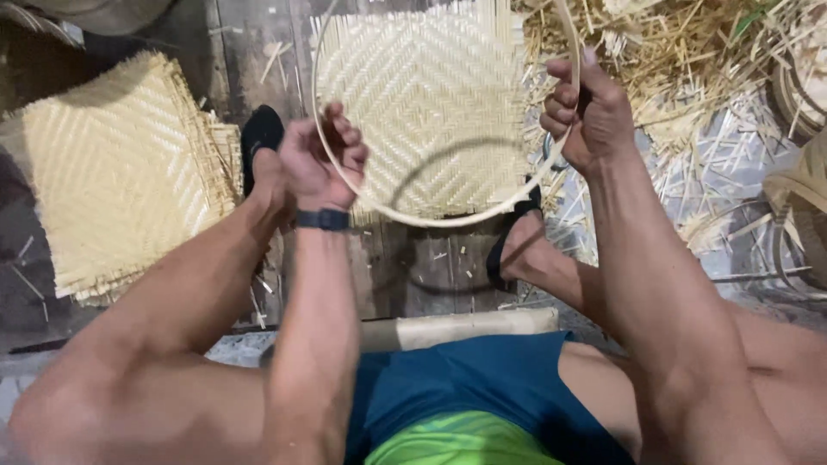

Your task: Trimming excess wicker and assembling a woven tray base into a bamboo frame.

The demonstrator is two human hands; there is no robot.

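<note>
Both hands, left hand (314,159) and right hand (586,112), grip clamped on the thin bamboo hoop (448,222), hold it over the woven mat (422,103), seemingly sizing it; next calls for lowering it evenly.

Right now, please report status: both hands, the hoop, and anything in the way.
Left hand and right hand both shut on thin pale bamboo hoop. Hoop held above square woven bamboo mat. Nothing between hoop and mat.

1. One thin pale bamboo hoop (413,217), bent into a ring.
2. Two square woven bamboo mats: one beneath the hoop (431,95), one on the stack at left (112,164); the stack's count cannot be told.
3. Two black sandals (260,138) (508,250).
4. One dark wristband (323,220).
5. Perhaps two coiled bamboo rims at right (797,232).
</note>
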